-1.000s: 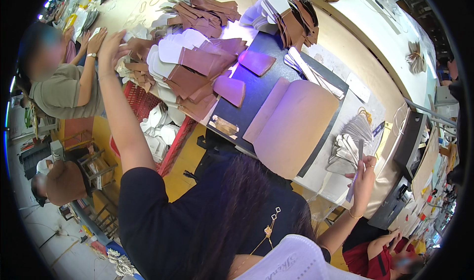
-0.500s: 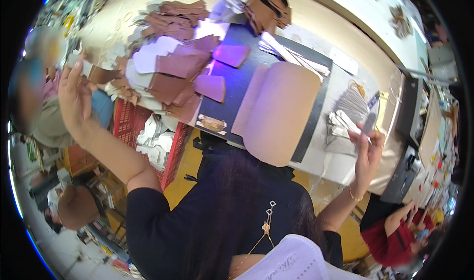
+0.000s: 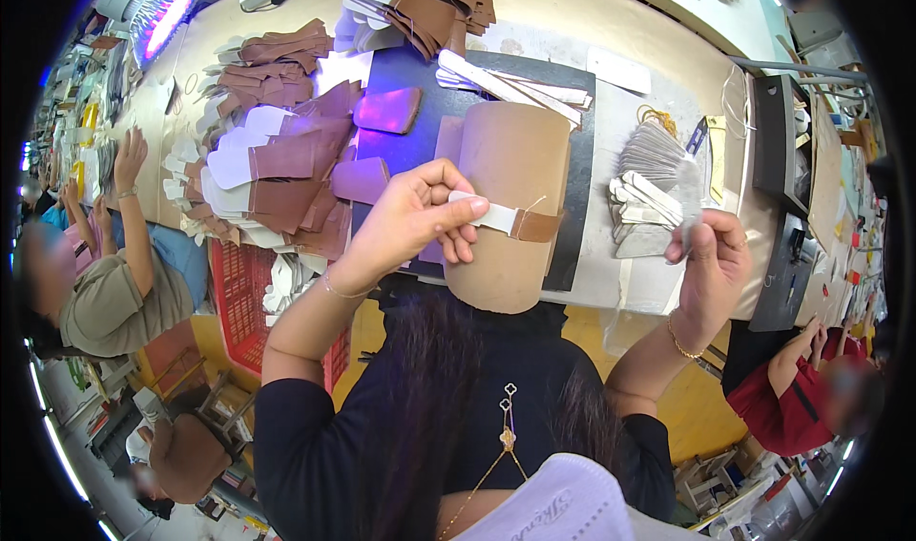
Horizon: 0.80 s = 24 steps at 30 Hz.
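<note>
My left hand (image 3: 420, 215) pinches the white end of a brown-and-white strap piece (image 3: 537, 226) between thumb and fingers. The piece lies across the front of a tan, half-round curved form (image 3: 510, 155), its brown end toward the right. Off to the right, my right hand (image 3: 714, 253) pinches a thin grey strip (image 3: 690, 197), held upright. Beside that hand, on the table, lie a fanned stack of grey strips (image 3: 654, 152) and a small bundle of white strips (image 3: 637, 205).
Left of the form are heaped brown and white pieces (image 3: 296, 164) and two pieces under purple light (image 3: 386, 110). A red crate (image 3: 239, 298) stands below the table's left edge. A lamp (image 3: 164, 18) shines at far left. Other people sit on both sides.
My left hand has come from the far-left pile to the curved form, bringing the strap piece. My right hand stays on the right with the grey strip. The view has shifted slightly.
</note>
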Available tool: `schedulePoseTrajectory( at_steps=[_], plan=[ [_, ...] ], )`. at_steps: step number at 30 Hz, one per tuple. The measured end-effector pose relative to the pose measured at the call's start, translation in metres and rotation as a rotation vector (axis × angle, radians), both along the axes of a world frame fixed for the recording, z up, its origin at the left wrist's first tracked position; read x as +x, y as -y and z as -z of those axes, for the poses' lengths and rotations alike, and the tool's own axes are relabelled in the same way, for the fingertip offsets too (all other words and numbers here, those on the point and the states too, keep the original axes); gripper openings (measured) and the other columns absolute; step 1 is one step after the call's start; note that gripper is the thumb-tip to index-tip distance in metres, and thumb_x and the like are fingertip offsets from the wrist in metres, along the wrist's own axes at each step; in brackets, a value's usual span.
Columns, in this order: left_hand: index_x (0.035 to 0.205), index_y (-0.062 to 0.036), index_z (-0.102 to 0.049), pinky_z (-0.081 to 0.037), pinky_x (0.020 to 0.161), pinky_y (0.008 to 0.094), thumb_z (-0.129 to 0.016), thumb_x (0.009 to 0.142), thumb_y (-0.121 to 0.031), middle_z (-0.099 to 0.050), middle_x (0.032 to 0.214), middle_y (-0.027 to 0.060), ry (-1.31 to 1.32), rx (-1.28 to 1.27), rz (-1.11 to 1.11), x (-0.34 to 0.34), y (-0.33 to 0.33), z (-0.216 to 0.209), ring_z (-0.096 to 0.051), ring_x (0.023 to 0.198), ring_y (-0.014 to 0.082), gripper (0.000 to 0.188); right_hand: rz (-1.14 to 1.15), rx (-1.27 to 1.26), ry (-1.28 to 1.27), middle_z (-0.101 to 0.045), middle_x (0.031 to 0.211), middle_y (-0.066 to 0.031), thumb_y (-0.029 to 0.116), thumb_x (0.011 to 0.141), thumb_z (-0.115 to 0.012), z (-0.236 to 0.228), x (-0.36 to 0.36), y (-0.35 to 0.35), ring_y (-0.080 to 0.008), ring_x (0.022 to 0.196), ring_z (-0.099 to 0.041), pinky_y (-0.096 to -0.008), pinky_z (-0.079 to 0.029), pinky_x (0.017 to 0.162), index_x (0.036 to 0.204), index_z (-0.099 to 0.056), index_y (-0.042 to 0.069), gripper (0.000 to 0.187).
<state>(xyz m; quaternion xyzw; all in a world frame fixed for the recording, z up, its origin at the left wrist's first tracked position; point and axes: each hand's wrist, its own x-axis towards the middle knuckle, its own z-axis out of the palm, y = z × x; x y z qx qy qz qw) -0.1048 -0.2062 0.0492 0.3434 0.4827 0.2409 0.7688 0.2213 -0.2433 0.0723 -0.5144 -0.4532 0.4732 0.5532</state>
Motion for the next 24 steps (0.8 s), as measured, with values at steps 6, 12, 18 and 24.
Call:
schedulePoseTrajectory(
  at_steps=[6, 12, 18, 24],
  plan=[
    [0.108, 0.0035, -0.058, -0.06, 0.059, 0.0278, -0.052, 0.104, -0.045, -0.07, 0.082, 0.0167, 0.138, -0.027, -0.013, -0.013, 0.007, 0.013, -0.074, 0.069, 0.0222, 0.05, -0.411, -0.364, -0.055, -0.069, 0.078, -0.0059, 0.008, 0.09, -0.075, 0.0, -0.052, -0.02, -0.0065, 0.059, -0.063, -0.019, -0.05, 0.051, 0.092, -0.067, -0.002, 0.013],
    [0.114, 0.0068, -0.058, -0.061, 0.062, 0.0299, -0.042, 0.104, -0.058, -0.07, 0.085, 0.0211, 0.173, -0.071, -0.066, -0.014, 0.011, 0.015, -0.074, 0.07, 0.0253, 0.068, -0.638, -0.469, 0.211, -0.068, 0.072, -0.0056, 0.012, 0.089, -0.077, -0.006, -0.087, -0.044, -0.005, 0.054, -0.06, -0.0174, -0.046, 0.046, 0.088, -0.068, -0.002, 0.016],
    [0.115, 0.0111, -0.057, -0.063, 0.062, 0.0336, -0.036, 0.108, -0.049, -0.07, 0.086, 0.0255, 0.164, -0.066, -0.081, -0.014, 0.012, 0.014, -0.074, 0.072, 0.0311, 0.064, -0.672, -0.51, 0.346, -0.066, 0.067, -0.0036, 0.014, 0.09, -0.077, -0.005, -0.096, -0.055, -0.0039, 0.053, -0.059, -0.017, -0.044, 0.045, 0.087, -0.069, -0.002, 0.018],
    [0.113, 0.0112, -0.058, -0.063, 0.061, 0.0324, -0.038, 0.108, -0.046, -0.07, 0.085, 0.0258, 0.134, -0.064, -0.083, -0.012, 0.012, 0.009, -0.075, 0.071, 0.031, 0.061, -0.691, -0.52, 0.37, -0.066, 0.066, -0.0031, 0.015, 0.09, -0.077, -0.006, -0.095, -0.057, -0.0039, 0.053, -0.06, -0.017, -0.044, 0.045, 0.087, -0.069, -0.002, 0.019]
  ],
)
